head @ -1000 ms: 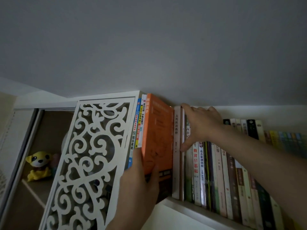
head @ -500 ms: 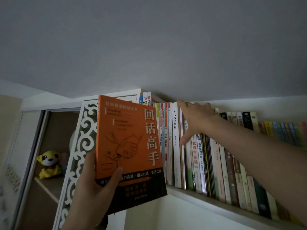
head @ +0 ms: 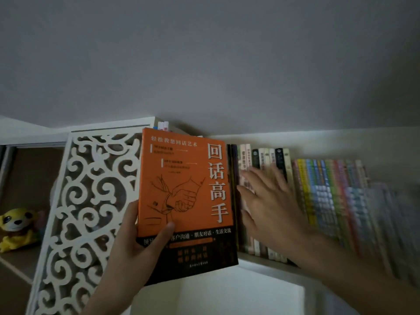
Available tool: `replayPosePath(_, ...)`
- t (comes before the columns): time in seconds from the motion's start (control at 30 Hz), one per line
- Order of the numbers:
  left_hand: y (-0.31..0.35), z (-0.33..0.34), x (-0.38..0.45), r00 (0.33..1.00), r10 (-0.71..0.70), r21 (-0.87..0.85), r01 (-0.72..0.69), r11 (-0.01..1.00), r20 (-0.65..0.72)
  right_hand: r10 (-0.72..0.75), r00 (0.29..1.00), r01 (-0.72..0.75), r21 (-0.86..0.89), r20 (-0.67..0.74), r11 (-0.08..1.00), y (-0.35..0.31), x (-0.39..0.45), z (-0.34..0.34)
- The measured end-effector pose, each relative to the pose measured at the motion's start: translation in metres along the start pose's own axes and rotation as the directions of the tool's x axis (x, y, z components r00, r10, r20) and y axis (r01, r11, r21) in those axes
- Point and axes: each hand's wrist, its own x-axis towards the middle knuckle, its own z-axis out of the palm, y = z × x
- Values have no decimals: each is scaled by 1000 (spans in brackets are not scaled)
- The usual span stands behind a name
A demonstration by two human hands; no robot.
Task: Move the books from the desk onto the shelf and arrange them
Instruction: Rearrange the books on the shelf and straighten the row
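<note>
My left hand [head: 134, 248] grips an orange book [head: 184, 189] with a black lower band by its lower left corner, thumb on the cover. The book is upright, cover facing me, held in front of the shelf and hiding the books behind it. To its right, a row of upright books [head: 318, 201] fills the white shelf [head: 268, 267]. In front of those spines is my right hand [head: 270, 205], blurred, with its fingers spread and straight. Whether it touches the spines I cannot tell.
A white carved lattice panel [head: 86, 212] stands at the left end of the shelf. Beyond it a brown cabinet compartment holds a yellow plush toy [head: 17, 226]. The grey ceiling lies close above the books.
My left hand has pulled the orange book out of the row and turned its cover toward me. My right hand has come off the book tops and moved right and down along the spines.
</note>
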Motion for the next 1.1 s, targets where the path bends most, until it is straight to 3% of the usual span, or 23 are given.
replayPosePath(0.13, 3, 32, -7, 999, 44, 24, -45, 999, 31, 49, 992, -36, -112, 118, 993, 43, -33, -8)
replayPosePath(0.23, -6, 51, -12, 997, 59, 63, -62, 996, 41, 90, 982, -74, -102, 169, 992, 64, -40, -18)
replayPosePath(0.43, -10, 55, -9, 999, 33, 74, -32, 997, 0, 115, 979, -109, -45, 168, 993, 73, -41, -28)
replayPosePath(0.67, -5, 30, 6, 979, 165, 234, -189, 954, 119, 159, 979, -169, 77, 124, 983, 78, -6, -32)
replayPosePath(0.9, 3, 24, 0, 984, 172, 53, -175, 983, 48, 221, 938, -283, 221, 266, 933, 84, 39, -35)
replayPosePath(1.1, 3, 38, 10, 991, 105, -54, -100, 993, 84, 208, 898, -342, 315, 388, 886, 96, 51, -28)
